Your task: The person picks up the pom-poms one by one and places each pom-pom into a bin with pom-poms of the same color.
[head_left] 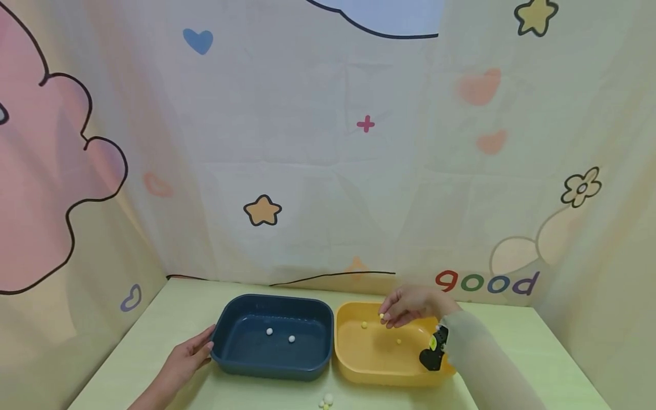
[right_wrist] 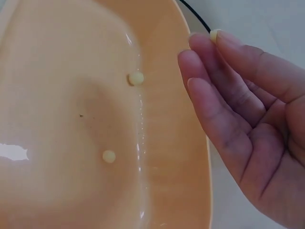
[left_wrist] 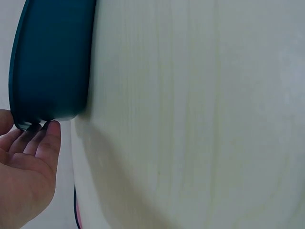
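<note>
My left hand (head_left: pixel 185 354) holds the left end of a dark blue plastic basin (head_left: pixel 271 367), fingers against the outer wall under the rim and thumb at the rim. Two small white balls (head_left: pixel 291 339) lie on that basin's floor. Over the yellow basin (head_left: pixel 379 376), my right hand (head_left: pixel 412 304) pinches a small pale yellow ball (right_wrist: pixel 214 36) between thumb and fingertip. Below it, two more yellow balls (right_wrist: pixel 109 156) rest inside the yellow basin, apart from each other.
Side by side, the basins stand on a pale green-yellow table (head_left: pixel 189 307). A small cluster of white and yellow balls (head_left: pixel 326 401) lies at the table's front. A printed cloth (head_left: pixel 318 171) hangs behind. A black device (head_left: pixel 433 350) is on my right wrist.
</note>
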### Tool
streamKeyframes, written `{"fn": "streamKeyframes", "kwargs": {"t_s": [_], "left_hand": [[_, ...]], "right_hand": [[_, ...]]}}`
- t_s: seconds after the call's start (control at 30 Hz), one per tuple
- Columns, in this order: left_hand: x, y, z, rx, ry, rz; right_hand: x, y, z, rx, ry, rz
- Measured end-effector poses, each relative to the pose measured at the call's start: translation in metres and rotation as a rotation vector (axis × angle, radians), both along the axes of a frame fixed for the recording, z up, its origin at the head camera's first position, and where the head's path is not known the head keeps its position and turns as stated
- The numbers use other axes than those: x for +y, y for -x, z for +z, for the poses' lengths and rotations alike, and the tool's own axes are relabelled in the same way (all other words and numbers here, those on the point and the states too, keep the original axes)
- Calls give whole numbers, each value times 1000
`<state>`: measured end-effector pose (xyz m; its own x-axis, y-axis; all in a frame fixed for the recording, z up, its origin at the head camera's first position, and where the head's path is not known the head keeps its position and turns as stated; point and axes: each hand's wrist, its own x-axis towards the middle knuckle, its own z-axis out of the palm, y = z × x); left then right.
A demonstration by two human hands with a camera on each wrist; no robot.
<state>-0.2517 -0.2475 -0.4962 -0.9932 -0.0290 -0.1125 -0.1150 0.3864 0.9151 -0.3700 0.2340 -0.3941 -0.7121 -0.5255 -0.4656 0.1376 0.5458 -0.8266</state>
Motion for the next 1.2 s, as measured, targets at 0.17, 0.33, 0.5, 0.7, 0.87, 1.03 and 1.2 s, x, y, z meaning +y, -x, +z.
{"fn": "streamKeyframes", "kwargs": {"t_s": [0.17, 0.33, 0.5, 0.7, 0.87, 1.03, 1.2], "left_hand": [[1, 0, 0, 0, 4, 0], [0, 0, 1, 5, 3, -8], [-1, -1, 1, 10, 5, -12], [-2, 0, -1, 11, 15, -12], [-1, 0, 0, 11, 18, -16], [0, -1, 0, 7, 14, -9], [-1, -1, -1, 13, 15, -8]], "right_hand": [[4, 5, -13, -46, 20, -11], [4, 10, -26, -64, -6, -40], [1, 15, -37, -79, -37, -57], [-3, 14, -43, -71, -63, -63], [-8, 12, -45, -65, -91, -67], [-13, 14, -50, -63, -145, -76], [-19, 14, -52, -57, -182, -68]]}}
